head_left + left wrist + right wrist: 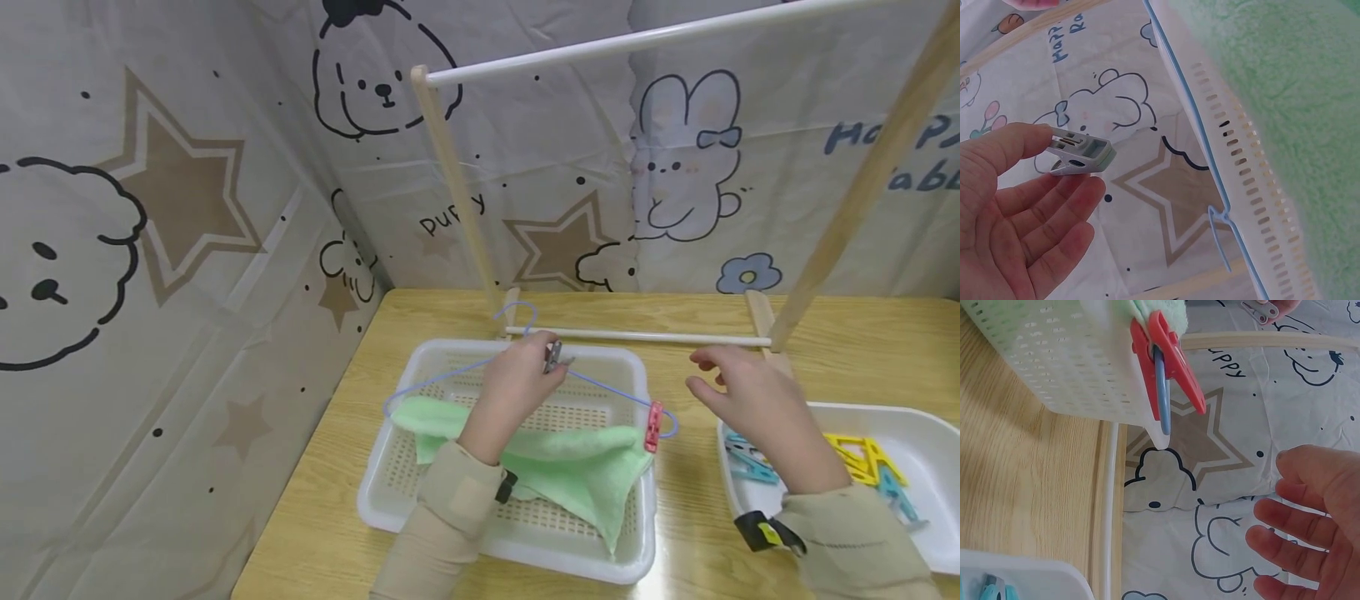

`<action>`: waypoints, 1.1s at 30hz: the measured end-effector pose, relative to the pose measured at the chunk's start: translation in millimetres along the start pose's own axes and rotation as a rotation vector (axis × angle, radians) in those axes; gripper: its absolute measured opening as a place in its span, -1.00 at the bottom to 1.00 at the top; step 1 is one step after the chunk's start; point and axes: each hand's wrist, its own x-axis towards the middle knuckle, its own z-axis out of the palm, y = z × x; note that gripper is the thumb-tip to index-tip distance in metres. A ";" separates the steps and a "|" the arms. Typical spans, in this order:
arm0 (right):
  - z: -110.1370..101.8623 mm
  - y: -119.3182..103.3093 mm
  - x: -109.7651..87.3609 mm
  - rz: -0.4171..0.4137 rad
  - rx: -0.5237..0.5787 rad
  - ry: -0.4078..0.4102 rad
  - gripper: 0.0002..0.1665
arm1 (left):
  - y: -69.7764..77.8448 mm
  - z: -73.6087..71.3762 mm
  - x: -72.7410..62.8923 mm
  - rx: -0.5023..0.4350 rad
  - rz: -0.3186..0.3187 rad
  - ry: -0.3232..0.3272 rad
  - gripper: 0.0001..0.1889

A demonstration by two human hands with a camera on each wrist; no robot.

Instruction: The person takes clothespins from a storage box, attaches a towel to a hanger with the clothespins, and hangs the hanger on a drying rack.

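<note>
Left hand [517,385]: fingers clamped on one gray clip [553,357]. Right hand [757,408]: fingers apart. One hanger [611,389], one red clip [654,427], one green towel [581,471]. Basket [570,567] under towel; tub [941,492] holds yellow clips [872,460], blue clips [894,493].

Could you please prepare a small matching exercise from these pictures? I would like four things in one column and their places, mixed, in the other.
Things:
1. grey clip
2. red clip
3. green towel
4. yellow clips

Places:
A. spread over the white basket
B. inside the white tub
C. pinched in the left hand
D. at the right end of the blue hanger

Right pairs: 1-C, 2-D, 3-A, 4-B.
</note>
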 end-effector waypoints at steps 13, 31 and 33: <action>0.1 -12.3 14.1 -0.083 -0.002 -0.001 -0.65 | -5.4 -3.5 -2.0 -0.003 0.007 0.016 -0.66; -3.6 -24.2 21.0 -0.109 0.000 -0.019 -0.64 | 1.6 -4.4 -2.1 0.017 0.014 0.015 -0.62; -3.7 -24.9 21.8 -0.115 0.002 -0.016 -0.65 | 2.1 -4.4 -2.1 0.022 0.011 0.014 -0.61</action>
